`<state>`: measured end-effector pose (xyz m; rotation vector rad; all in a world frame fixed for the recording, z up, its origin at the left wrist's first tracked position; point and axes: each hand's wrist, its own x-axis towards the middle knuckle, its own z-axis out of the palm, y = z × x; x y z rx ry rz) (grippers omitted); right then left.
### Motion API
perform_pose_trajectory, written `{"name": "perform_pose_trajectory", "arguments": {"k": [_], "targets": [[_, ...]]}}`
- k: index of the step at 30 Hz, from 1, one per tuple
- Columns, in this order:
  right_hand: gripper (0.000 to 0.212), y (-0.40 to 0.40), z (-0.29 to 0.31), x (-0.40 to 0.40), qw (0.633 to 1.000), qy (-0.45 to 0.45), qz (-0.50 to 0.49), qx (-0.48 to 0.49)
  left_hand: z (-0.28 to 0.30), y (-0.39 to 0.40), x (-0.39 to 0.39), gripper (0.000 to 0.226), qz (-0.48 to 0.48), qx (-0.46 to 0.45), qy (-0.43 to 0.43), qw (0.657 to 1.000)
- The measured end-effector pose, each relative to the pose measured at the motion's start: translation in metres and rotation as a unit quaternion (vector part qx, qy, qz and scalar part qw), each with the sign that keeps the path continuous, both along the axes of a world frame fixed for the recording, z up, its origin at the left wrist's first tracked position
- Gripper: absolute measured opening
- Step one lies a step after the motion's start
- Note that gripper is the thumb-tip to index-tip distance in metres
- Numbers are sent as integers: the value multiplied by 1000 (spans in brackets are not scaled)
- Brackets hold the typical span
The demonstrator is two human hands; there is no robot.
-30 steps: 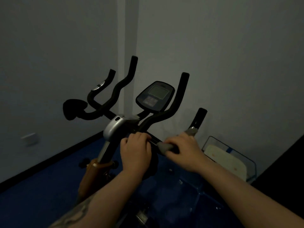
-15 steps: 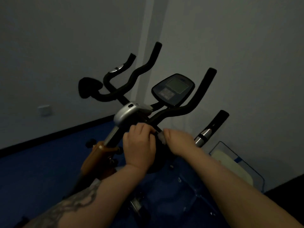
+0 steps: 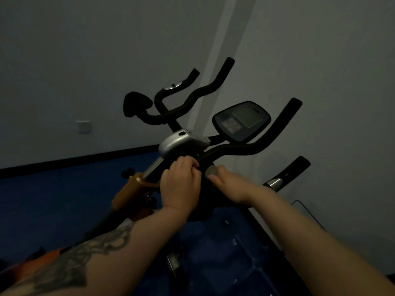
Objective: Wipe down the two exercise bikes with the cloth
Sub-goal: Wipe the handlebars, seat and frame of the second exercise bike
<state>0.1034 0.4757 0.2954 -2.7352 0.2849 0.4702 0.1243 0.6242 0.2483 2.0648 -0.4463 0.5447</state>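
grey walls are meeting in a dim corner above blue floor (image 3: 42, 206). left hand (image 3: 180, 186) is curling its fingers (image 3: 190, 162) round the bike (image 3: 181, 144) handlebar stem, just below the silver housing. right hand (image 3: 229, 184) is pinching a grey cloth (image 3: 211, 170) against the same bar, just right of the left fingers. console (image 3: 241, 120) is sitting above and right of both hands. a socket (image 3: 83, 126) is showing far left on the wall.
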Motion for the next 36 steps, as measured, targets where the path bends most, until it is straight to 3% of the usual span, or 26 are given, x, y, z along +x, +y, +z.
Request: {"name": "perform_pose_trajectory", "arguments": {"k": [2,4,9,13,16,18,22,25,27,30,34,36], "targets": [[48,-8,8,6,998,59,8,20,1,0,0,26,5,2,0,1000],[37,-7,12,17,996,79,23,31,2,-1,0,19,11,10,1,1000],[52,0,5,-9,1000,17,13,5,1,1,-1,8,14,21,24,999],[52,-11,19,-28,987,67,49,-134,2,1,-1,11,5,8,22,1000],[36,2,0,-32,968,-66,77,-229,-2,1,3,23,6,59,-20,998],[37,8,-14,-41,959,-147,56,-237,-3,-1,6,24,4,145,-108,984],[56,-17,6,-61,948,-149,148,-239,5,-11,14,23,-94,268,-274,919],[68,-55,25,-73,939,-164,114,-282,6,-10,14,25,-117,246,-220,937],[66,-56,15,-81,935,-248,29,-252,4,-8,13,26,-133,218,-198,946],[56,-23,-28,-82,899,-375,-49,-222,4,-7,14,25,-151,194,-204,948],[47,-25,-31,-86,905,-344,3,-250,3,-8,15,30,-144,205,-224,942],[42,-34,-27,-87,903,-364,-28,-225,1,-7,15,32,-140,210,-231,940]]}}
